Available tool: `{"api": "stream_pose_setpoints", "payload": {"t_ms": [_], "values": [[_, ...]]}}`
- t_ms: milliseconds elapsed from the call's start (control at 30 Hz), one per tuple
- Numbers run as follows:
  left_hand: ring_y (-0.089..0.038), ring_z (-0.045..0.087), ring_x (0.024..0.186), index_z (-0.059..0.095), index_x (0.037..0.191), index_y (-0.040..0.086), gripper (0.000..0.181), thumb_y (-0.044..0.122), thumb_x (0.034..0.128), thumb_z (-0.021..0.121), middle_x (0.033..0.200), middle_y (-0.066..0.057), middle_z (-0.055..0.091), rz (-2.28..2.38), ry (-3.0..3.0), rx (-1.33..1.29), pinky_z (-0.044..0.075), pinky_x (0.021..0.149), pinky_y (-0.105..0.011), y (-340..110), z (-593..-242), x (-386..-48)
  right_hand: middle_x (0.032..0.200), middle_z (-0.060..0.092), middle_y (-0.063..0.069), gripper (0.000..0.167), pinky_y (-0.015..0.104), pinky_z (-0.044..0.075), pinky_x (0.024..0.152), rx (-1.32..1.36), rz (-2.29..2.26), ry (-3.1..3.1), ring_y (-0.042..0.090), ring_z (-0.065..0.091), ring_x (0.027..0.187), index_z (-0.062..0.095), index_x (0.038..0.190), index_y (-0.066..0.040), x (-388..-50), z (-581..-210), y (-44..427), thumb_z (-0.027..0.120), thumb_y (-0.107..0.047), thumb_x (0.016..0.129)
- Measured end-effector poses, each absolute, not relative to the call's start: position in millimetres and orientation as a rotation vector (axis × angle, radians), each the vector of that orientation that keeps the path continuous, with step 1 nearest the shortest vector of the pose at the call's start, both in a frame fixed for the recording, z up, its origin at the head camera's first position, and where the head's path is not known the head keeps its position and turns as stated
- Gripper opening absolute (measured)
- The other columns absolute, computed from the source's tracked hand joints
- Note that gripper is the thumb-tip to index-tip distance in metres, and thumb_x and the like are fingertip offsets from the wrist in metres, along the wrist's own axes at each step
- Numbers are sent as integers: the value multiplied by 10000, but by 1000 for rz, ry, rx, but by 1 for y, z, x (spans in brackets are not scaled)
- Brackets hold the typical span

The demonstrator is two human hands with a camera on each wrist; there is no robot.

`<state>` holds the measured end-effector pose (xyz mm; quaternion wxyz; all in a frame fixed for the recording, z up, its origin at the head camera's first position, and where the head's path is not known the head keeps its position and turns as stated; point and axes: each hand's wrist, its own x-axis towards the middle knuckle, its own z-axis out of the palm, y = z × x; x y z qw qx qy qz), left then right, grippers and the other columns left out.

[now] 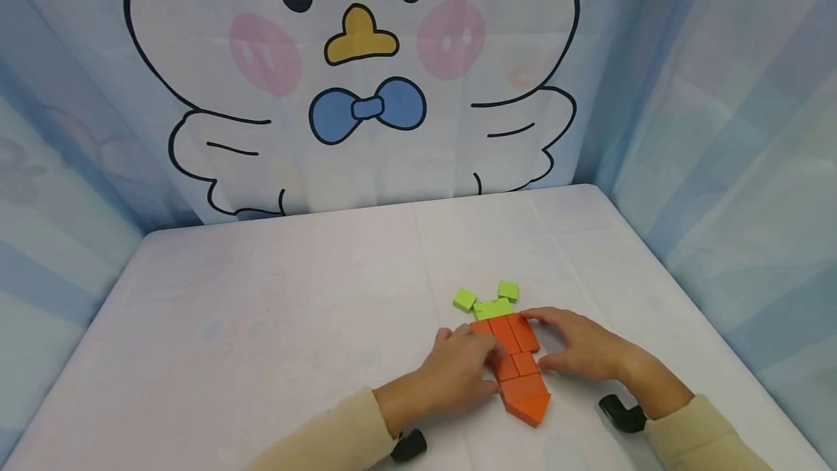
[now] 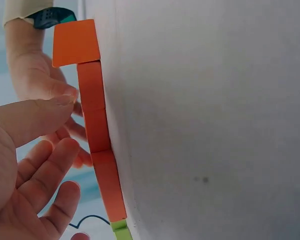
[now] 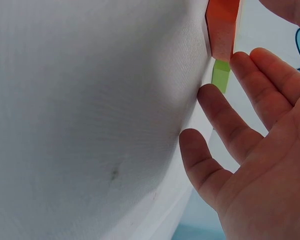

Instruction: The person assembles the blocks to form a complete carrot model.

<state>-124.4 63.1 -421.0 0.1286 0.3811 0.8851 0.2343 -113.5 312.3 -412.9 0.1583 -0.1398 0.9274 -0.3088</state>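
Observation:
Orange blocks (image 1: 525, 388) lie edge to edge in a long carrot-like shape, with a pointed block at the near end. Green blocks (image 1: 493, 309) sit at the far end, with two small green cubes (image 1: 508, 291) at the top corners. My left hand (image 1: 460, 369) is along the left side, its fingers partly over the orange pieces. In the left wrist view its thumb (image 2: 37, 117) is near the row's side and the other fingers are loosely bent. On the right side, my right hand (image 1: 586, 346) has its fingertips at or close to the orange edge, fingers spread.
A white cloth covers the table (image 1: 261, 340). Behind it hangs a curtain (image 1: 366, 166) printed with a cartoon animal, and more curtain runs along both sides. Black wrist devices (image 1: 621, 414) show beside both cuffs.

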Motion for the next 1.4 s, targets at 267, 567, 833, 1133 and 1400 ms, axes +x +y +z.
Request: {"api": "stream_pose_setpoints", "payload": {"t_ms": [267, 567, 833, 1133, 1400], "values": [[-72, 488, 1003, 663, 1090, 217, 313, 291, 838, 833, 972, 188, 615, 626, 2612, 1149, 321, 810, -323, 68, -422, -126, 1456, 497, 152, 694, 633, 327, 1053, -406, -873, 2659, 418, 440, 1324, 486, 1455, -71, -113, -413, 313, 780, -220, 844], [-66, 478, 1005, 666, 1082, 233, 297, 304, 842, 828, 972, 205, 619, 600, 2630, 1175, 316, 794, -324, 71, -424, -125, 1463, 492, 151, 696, 641, 325, 1051, -378, -881, 2648, 417, 438, 1323, 489, 1460, -94, -112, -413, 312, 784, -219, 841], [-57, 472, 985, 674, 1066, 242, 273, 305, 847, 823, 951, 210, 616, 592, 2639, 1180, 313, 783, -324, 72, -425, -124, 1466, 490, 148, 693, 641, 319, 1055, -383, -894, 2650, 420, 429, 1334, 493, 1458, -99, -113, -413, 312, 784, -216, 840], [-49, 449, 1003, 654, 1113, 250, 397, 335, 791, 871, 988, 222, 579, 555, 2553, 1204, 307, 803, -324, 66, -422, -124, 1467, 488, 152, 696, 644, 316, 1055, -386, -878, 2647, 426, 425, 1336, 486, 1461, -96, -113, -413, 312, 782, -224, 844], [-56, 450, 1016, 641, 1141, 249, 460, 387, 770, 875, 1020, 220, 577, 507, 2551, 1263, 293, 807, -321, 69, -423, -121, 1459, 495, 151, 692, 646, 318, 1052, -401, -870, 2654, 423, 429, 1330, 483, 1459, -85, -113, -413, 313, 769, -215, 843]]}}
